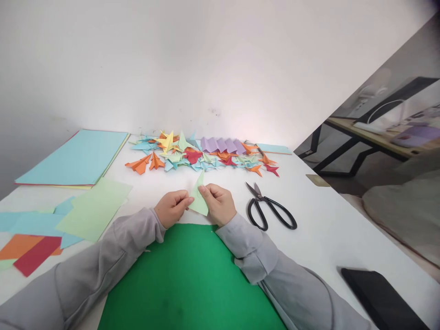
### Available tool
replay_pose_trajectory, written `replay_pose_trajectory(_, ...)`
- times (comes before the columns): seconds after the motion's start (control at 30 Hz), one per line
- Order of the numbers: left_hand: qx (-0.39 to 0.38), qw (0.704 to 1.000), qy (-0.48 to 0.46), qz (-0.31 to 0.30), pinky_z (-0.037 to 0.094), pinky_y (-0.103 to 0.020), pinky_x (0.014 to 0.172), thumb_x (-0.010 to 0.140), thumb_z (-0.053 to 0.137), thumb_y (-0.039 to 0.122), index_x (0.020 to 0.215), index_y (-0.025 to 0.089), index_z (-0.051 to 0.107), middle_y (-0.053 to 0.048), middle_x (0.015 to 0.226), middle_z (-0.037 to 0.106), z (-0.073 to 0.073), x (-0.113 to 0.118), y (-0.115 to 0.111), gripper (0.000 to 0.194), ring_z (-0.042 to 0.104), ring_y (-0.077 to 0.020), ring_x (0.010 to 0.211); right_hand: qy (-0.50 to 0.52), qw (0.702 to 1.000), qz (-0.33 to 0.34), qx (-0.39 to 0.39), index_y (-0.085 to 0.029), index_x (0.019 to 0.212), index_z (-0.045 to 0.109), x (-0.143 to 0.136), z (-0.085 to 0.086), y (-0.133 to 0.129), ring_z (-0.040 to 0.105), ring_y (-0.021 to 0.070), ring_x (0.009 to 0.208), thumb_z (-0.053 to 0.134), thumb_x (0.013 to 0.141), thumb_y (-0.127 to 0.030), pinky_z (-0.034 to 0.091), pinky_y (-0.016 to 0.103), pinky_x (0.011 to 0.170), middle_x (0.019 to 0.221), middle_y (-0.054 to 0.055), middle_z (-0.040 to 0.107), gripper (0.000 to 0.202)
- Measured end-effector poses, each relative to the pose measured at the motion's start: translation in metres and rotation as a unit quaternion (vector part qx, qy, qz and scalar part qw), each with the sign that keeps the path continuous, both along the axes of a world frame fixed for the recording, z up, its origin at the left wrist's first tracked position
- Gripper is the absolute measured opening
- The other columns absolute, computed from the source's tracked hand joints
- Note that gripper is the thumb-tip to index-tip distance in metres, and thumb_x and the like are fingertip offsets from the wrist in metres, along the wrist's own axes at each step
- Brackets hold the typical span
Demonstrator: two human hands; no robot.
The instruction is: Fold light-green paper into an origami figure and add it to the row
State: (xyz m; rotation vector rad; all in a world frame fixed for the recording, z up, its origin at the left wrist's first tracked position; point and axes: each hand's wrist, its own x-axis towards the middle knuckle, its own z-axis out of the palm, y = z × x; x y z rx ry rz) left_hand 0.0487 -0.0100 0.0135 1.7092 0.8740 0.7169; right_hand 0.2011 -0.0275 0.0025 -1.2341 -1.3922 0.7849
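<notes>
Paper [200,204], pale green, folded, pinched by left hand [173,208] and right hand [220,204], scissors [260,198] lying open on white table [318,233]

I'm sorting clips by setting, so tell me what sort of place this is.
Likely a paper-craft table, though whether at home or in a workshop I can't tell: folded figures lie heaped near the wall, with scissors and a stack of coloured paper on the same table.

Single head-worn view, facing forward and down, close above the white table [323,224], wall [220,64] beyond.
</notes>
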Motion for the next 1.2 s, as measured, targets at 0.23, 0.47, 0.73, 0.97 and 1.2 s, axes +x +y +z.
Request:
replay_pose_trajectory(0.23, -0.052, 0.998, -0.034, 0.012, 0.03, -0.018, 0.037, 0.074, 0.05, 0.044, 0.052, 0.016, 0.042, 0.006, 0.035, 0.041, 0.0016, -0.0011, 0.0006, 0.037, 0.038, -0.0054, 0.032, 0.022, 1.0, 0.017, -0.006, -0.017, 0.052, 0.044, 0.0004, -0.0006, 0.0006, 0.03, 0.007, 0.046, 0.05, 0.076, -0.044, 0.026, 0.021, 0.042, 0.047, -0.006, 0.032, 0.037)
replay_pose_trajectory(0.47, -0.085, 0.995, -0.053, 0.027, 0.034, -0.018, 0.038, 0.068, 0.056, 0.047, 0.055, 0.015, 0.047, 0.006, 0.037, 0.045, 0.0081, -0.0013, 0.0008, 0.036, 0.044, -0.0069, 0.034, 0.007, 0.997, 0.079, -0.016, -0.017, 0.053, 0.046, -0.0018, 0.0039, -0.0032, 0.031, 0.0073, 0.047, 0.051, 0.075, -0.049, 0.027, 0.021, 0.043, 0.047, -0.005, 0.035, 0.039)
replay_pose_trajectory(0.73, -0.089, 0.988, -0.101, 0.078, 0.033, -0.017, 0.035, 0.065, 0.06, 0.048, 0.058, 0.015, 0.047, 0.005, 0.037, 0.047, 0.007, -0.002, 0.0036, 0.037, 0.044, -0.0066, 0.032, 0.062, 0.985, 0.136, -0.087, -0.018, 0.053, 0.045, -0.0006, 0.003, -0.0039, 0.038, 0.0073, 0.039, 0.043, 0.078, -0.057, 0.029, 0.021, 0.04, 0.04, -0.005, 0.043, 0.046)
replay_pose_trajectory(0.97, -0.098, 0.978, -0.147, 0.111, 0.038, -0.017, 0.033, 0.069, 0.059, 0.046, 0.066, 0.014, 0.05, 0.004, 0.041, 0.05, 0.0027, -0.003, 0.0077, 0.033, 0.048, -0.0082, 0.035, 0.096, 0.983, 0.132, -0.08, -0.017, 0.062, 0.051, -0.0009, 0.0042, -0.0046, 0.038, 0.0061, 0.036, 0.057, 0.07, -0.05, 0.03, 0.02, 0.038, 0.042, -0.006, 0.048, 0.035)
replay_pose_trajectory(1.2, -0.106, 0.976, -0.169, 0.082, 0.044, -0.018, 0.038, 0.061, 0.069, 0.035, 0.088, 0.012, 0.058, -0.002, 0.07, 0.06, 0.004, -0.0025, 0.0067, 0.036, 0.057, -0.0115, 0.057, 0.063, 0.987, 0.128, -0.071, -0.016, 0.064, 0.056, -0.0017, 0.0055, -0.0056, 0.039, 0.0063, 0.036, 0.058, 0.07, -0.047, 0.03, 0.02, 0.039, 0.041, -0.005, 0.048, 0.031)
